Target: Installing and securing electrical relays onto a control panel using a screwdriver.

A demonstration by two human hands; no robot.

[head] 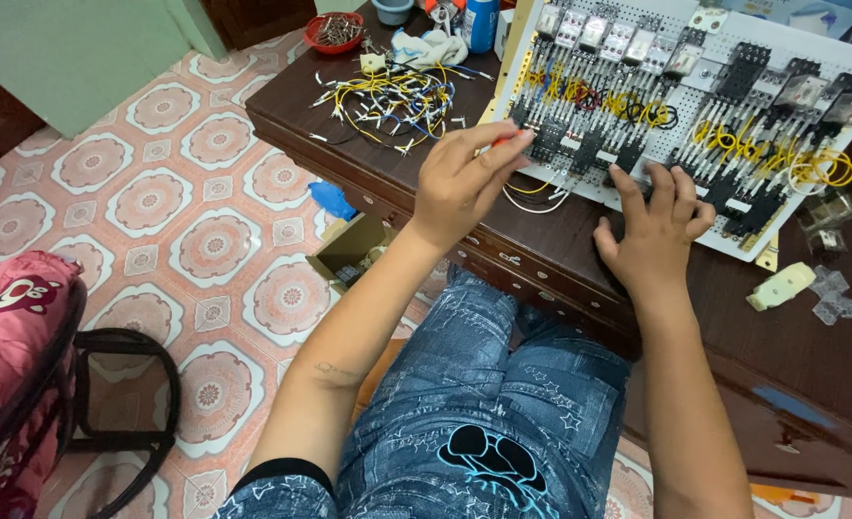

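White perforated panel board (835, 53) is lying tilted on the dark wood counter (791, 375), upper right of view, leaning toward the person. It's carrying rows of black terminal blocks and clear-topped relays, w/ yellow, red and black wires looping between them; a few white and yellow wire ends are hanging off its lower edge.

Left hand (460, 183) is hovering at the board's lower-left part, fingers pinched narrow on a small orange-red item (499, 140) right at a black terminal block; can't tell what the item is, too small. Right hand (655, 231) is resting on the board's lower edge, fingers spread flat on the black blocks, grip wide, holding nothing.

Left of the board, a loose pile of cut wires (397, 101), mostly yellow w/ blue and white ends, is sprawling on the counter. Behind it a red bowl (335, 32) is holding small metal bits, prob. screws. Near that: white cloth (429, 48), blue can (481, 24), small grey cup (392, 11) w/ contents not visible.

Right of the board, a cream plastic piece (782, 285) and some clear plastic covers (839, 298) are lying on the counter.

Below the counter edge, an open cardboard box (349, 252) is sitting on the patterned tile floor (157, 202), contents unclear, w/ a blue object (335, 199) just beside it. Person is sitting in patterned denim. Far left, a black-framed chair (123, 404) is carrying a pink bag (8, 327).
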